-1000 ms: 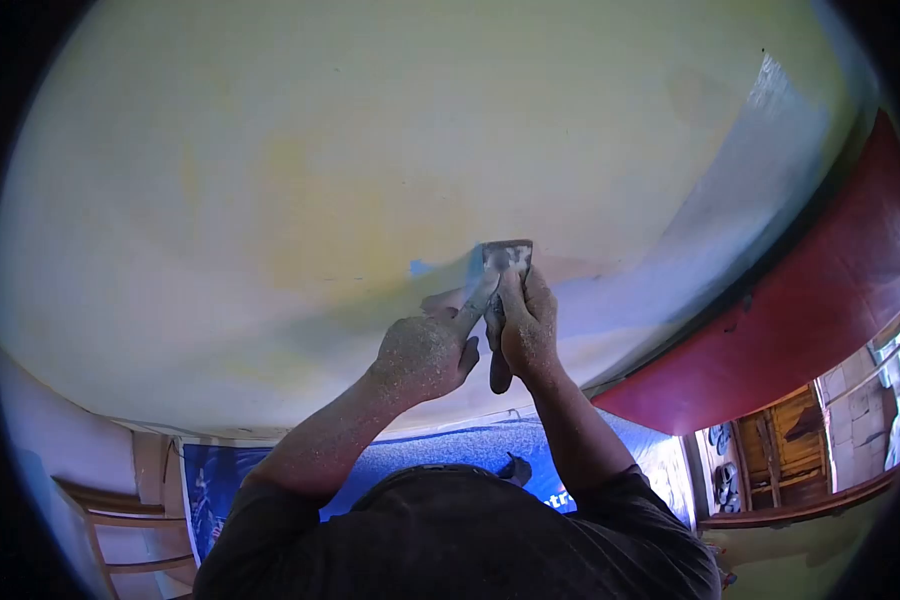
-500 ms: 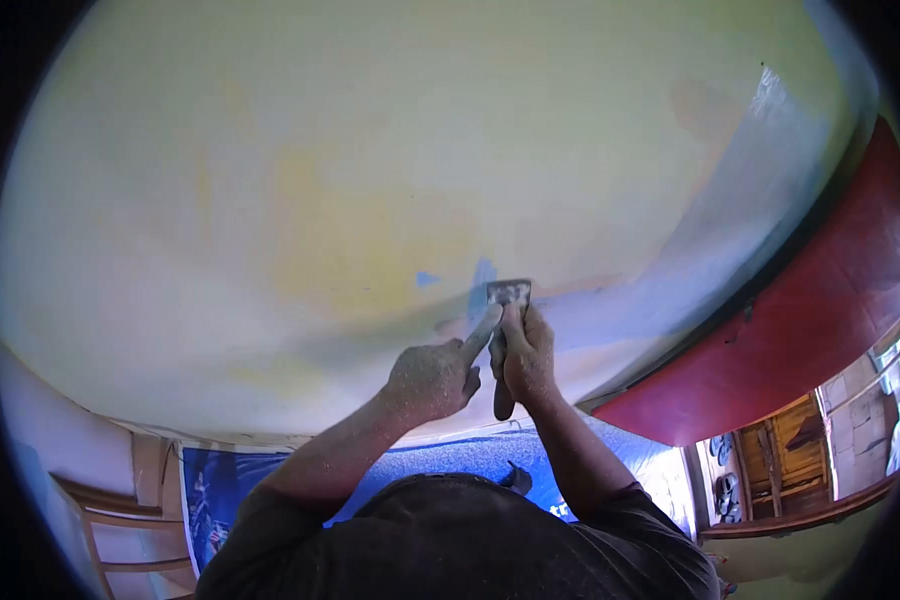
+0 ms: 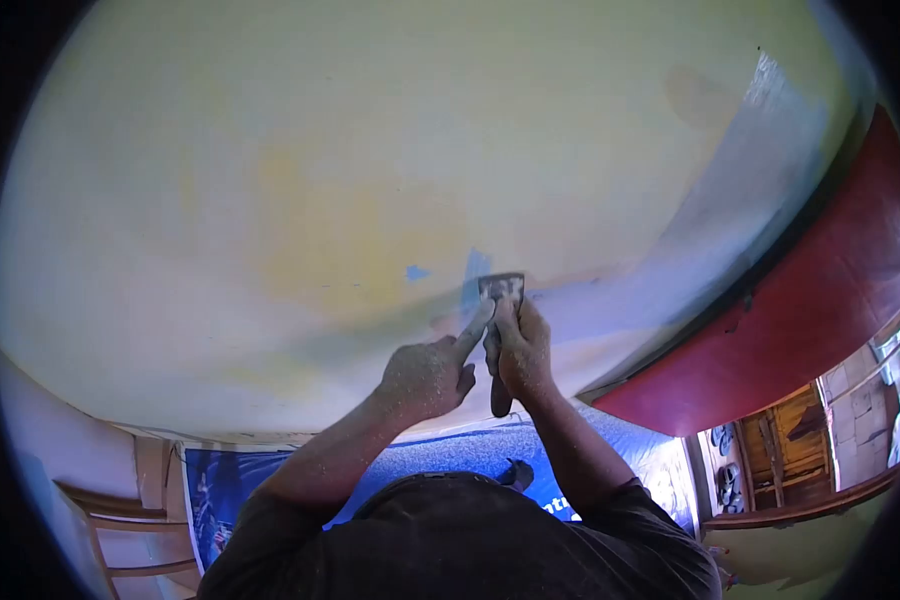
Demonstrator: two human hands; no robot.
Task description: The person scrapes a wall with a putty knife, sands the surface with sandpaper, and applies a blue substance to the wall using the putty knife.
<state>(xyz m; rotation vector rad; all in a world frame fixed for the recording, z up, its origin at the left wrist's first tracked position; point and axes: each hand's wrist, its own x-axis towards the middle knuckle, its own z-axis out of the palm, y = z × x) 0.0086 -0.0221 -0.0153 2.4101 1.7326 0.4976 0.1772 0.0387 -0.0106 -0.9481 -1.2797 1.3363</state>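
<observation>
A scraper (image 3: 501, 287) with a flat, white-smeared metal blade lies against the pale wall (image 3: 370, 130), its handle pointing down. My right hand (image 3: 525, 350) is wrapped round the handle, with fingers up on the blade's base. My left hand (image 3: 425, 375) is just to the left, dusty, its index finger stretched to the lower left of the blade and its other fingers curled. Beside the blade is a blue streak (image 3: 473, 275), and a small blue patch (image 3: 417, 272) shows farther left. Yellowish patches (image 3: 330, 240) mark the wall.
A dark red panel (image 3: 770, 320) curves along the right. Below are a blue printed sheet (image 3: 400, 475), wooden shelving (image 3: 140, 525) at the lower left, and footwear (image 3: 728, 485) near a brown wooden panel (image 3: 792, 455) at the lower right.
The scraper and both hands have shifted slightly left in view, while the wall marks have also moved left and up. The grip looks the same.
</observation>
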